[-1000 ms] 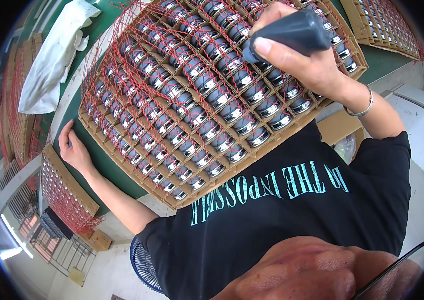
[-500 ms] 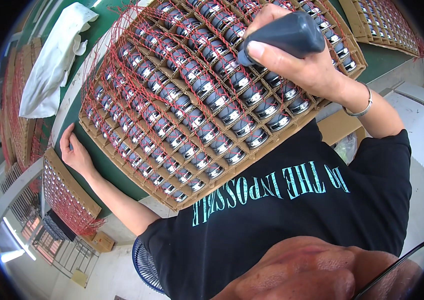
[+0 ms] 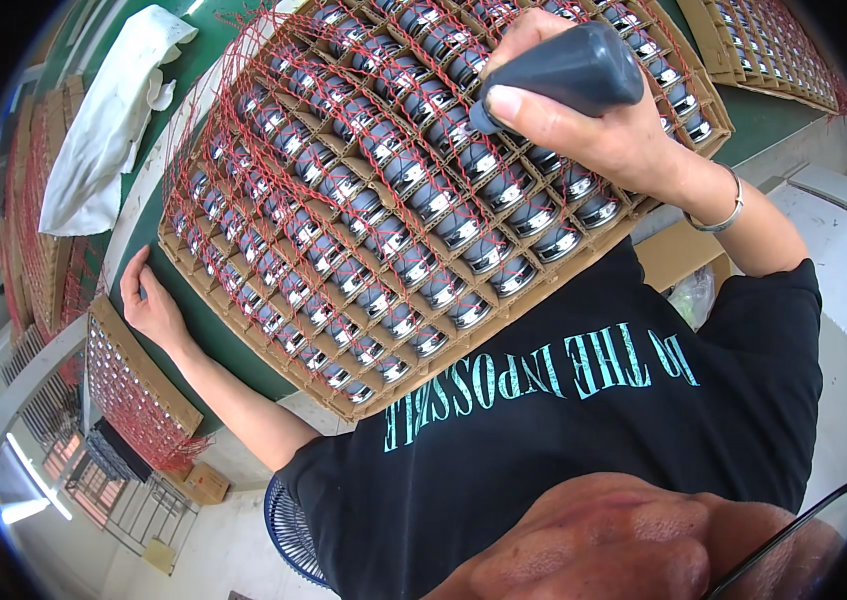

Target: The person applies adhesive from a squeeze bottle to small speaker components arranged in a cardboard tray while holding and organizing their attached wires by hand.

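Note:
My right hand (image 3: 584,125) is closed around a dark squeeze bottle (image 3: 579,70) with a tapered end. It holds the bottle tilted, its narrow end pointing down and left, close over a cardboard tray (image 3: 372,408). Whether the tip touches anything cannot be made out. Divided into many cells, the tray carries rows of round grey-blue parts (image 3: 459,228) with shiny metal rims and red twisted wires (image 3: 234,95). My left hand (image 3: 154,308) lies on the green tabletop (image 3: 229,335) beside the tray's left corner, fingers loosely apart and holding nothing.
A second tray (image 3: 774,50) of similar parts sits at the far right. Crumpled white cloth (image 3: 109,130) lies at the far left. Lower left, another tray (image 3: 139,375) with red wires stands tilted. A cardboard box (image 3: 684,255) is beside my right side, and a blue-rimmed stool (image 3: 289,535) below.
My right hand and the squeeze bottle have shifted slightly left, along the row of parts. My left hand and the tray stay where they were.

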The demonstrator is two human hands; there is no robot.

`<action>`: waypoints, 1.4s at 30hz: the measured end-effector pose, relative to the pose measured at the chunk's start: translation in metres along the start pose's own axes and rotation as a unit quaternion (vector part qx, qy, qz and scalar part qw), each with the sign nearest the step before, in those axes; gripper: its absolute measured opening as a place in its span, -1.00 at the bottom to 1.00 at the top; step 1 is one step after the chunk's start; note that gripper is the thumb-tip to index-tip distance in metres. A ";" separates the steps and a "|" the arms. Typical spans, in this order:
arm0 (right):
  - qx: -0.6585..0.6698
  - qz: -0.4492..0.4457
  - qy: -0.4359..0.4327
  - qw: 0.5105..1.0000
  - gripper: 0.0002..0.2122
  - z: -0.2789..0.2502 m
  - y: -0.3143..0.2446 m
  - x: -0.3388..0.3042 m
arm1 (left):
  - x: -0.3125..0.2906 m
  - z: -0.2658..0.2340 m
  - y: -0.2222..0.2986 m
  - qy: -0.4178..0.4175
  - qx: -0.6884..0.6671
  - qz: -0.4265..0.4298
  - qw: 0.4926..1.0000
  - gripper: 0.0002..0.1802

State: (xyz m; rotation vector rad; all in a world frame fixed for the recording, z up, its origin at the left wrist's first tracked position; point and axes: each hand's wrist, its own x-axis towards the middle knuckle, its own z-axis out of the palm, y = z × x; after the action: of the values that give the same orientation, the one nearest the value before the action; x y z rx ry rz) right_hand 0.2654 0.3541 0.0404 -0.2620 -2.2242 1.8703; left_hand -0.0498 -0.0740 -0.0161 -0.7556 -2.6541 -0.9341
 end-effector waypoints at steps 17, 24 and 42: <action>0.020 -0.047 0.077 0.996 -0.85 -0.012 0.006 -0.004 | 0.001 0.000 -0.004 0.000 -0.031 -0.013 0.999 -0.72; 0.006 -0.036 0.046 0.998 -0.85 -0.008 0.000 0.000 | -0.003 -0.009 0.005 -0.005 0.002 -0.012 1.000 -0.72; 0.027 0.005 0.040 0.999 -0.84 -0.007 0.003 -0.003 | 0.000 -0.001 0.003 -0.006 0.005 -0.014 1.000 -0.73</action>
State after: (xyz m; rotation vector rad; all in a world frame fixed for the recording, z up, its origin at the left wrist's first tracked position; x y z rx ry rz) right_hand 0.2705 0.3602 0.0386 -0.3336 -2.1205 1.8891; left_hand -0.0484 -0.0732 -0.0137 -0.7248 -2.6845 -0.9251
